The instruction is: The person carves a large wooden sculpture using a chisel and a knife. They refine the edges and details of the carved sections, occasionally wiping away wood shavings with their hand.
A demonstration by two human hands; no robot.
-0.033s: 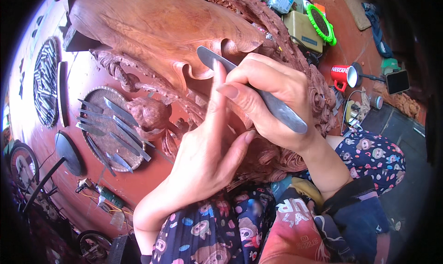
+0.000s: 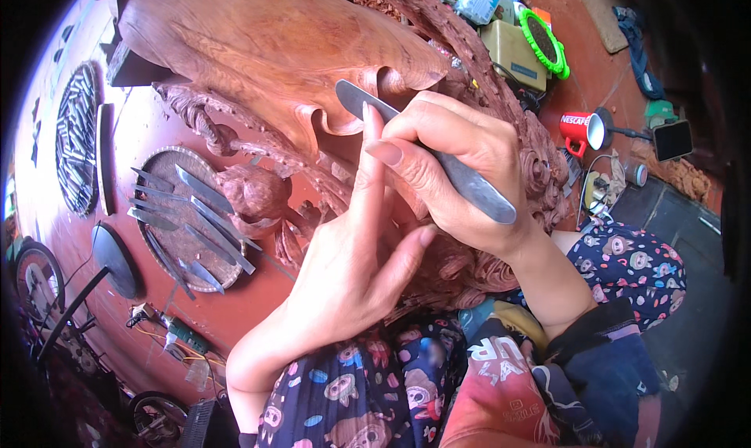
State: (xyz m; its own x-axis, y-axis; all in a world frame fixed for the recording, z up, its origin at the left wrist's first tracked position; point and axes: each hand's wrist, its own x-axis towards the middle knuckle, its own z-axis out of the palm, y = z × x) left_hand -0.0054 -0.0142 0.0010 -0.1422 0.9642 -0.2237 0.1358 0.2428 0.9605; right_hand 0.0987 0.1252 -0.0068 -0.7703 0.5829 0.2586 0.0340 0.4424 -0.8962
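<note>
My right hand (image 2: 473,147) is closed around a flat grey metal scraper blade (image 2: 481,190) with rounded ends. One end sticks out past the fingers, over the curled edge of a large reddish-brown wood carving (image 2: 282,57). Below it, my left hand (image 2: 332,272) has its index finger stretched up against the blade near that end. The left thumb stands apart, close under the right hand, and the other left fingers are hidden. Smooth, wavy wood lies beyond the blade; rougher carved branches and scrolls surround both hands.
A round tray (image 2: 188,147) with several metal blades sits left of the carving. Farther left is an oval holder (image 2: 78,143) packed with thin tools. A green power tool (image 2: 188,334) lies at lower left. At right stand a red mug (image 2: 576,131) and a green-rimmed sieve (image 2: 543,41).
The near end of the blade has shifted very slightly left and up with my right hand. My left thumb has moved a touch. Otherwise the scene is the same.
</note>
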